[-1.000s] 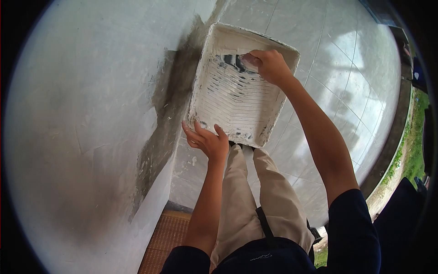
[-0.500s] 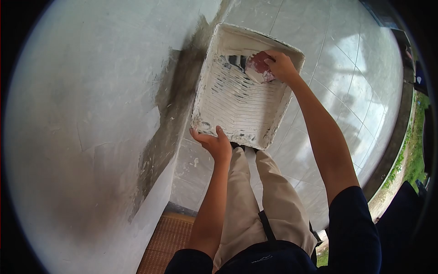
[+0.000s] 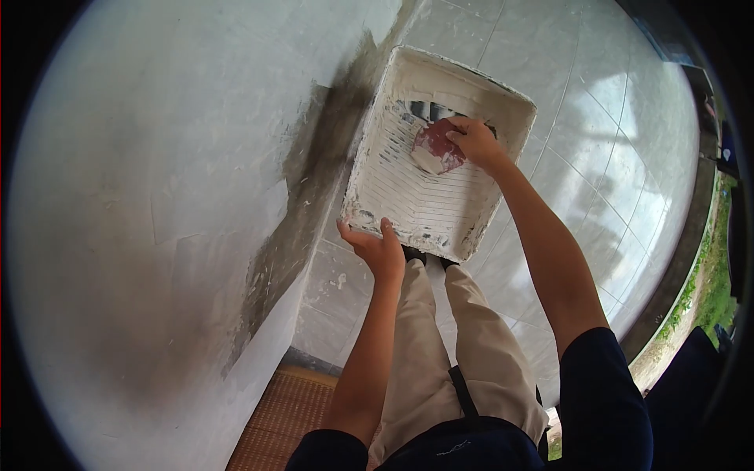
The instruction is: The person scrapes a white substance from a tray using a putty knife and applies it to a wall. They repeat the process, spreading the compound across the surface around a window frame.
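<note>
A paint tray (image 3: 514,118) with a ribbed bottom, coated in off-white paste, is held out in front of my legs. My left hand (image 3: 378,247) grips its near left corner, with the thumb over the rim and the other fingers partly hidden beneath. Inside the tray, my right hand (image 3: 475,143) pinches a flat dark-red scraper (image 3: 441,149) smeared with the same paste. The scraper lies over the upper middle of the ribs. Dark bare streaks show through the paste just beyond it.
On the left rises a grey wall (image 3: 157,157) with a rough dark patch (image 3: 302,180) along its lower part. Grey shiny floor tiles (image 3: 581,149) lie to the right. A brown woven-patterned surface (image 3: 283,412) is at the bottom left. Grass (image 3: 711,275) shows beyond the floor's edge.
The scraper in my right hand has moved down the tray toward me, exposing more of the dark streak behind it. The tray and my left hand appear slightly further right in view.
</note>
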Motion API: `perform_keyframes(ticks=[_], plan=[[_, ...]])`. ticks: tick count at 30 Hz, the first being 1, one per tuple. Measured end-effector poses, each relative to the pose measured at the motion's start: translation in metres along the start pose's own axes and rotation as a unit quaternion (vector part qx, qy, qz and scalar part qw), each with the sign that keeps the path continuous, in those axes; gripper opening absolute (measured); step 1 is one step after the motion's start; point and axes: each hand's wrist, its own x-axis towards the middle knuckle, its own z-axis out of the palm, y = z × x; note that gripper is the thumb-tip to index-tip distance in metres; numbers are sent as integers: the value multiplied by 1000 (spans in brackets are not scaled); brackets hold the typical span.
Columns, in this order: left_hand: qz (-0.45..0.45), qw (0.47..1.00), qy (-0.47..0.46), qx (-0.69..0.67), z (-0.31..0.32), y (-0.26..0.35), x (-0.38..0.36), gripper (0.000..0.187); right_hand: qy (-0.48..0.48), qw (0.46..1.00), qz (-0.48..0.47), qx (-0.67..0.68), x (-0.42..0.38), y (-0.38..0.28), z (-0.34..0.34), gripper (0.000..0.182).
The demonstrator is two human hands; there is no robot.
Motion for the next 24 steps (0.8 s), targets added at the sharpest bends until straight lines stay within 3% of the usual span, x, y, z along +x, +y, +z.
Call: perform_keyframes(ticks=[3,10,20,24], plan=[[50,996,28,69,-4,-5,3,74,-29,976,58,210,-7,4,12,32],[194,964,44,175,-27,17,1,71,-73,887,89,448,-37,-42,8,36],[339,897,130,251,-109,107,-9,59,-172,815,18,552,-93,-149,-3,24],[358,877,178,267,-155,137,-17,57,-228,801,-35,552,-108,-194,3,32]])
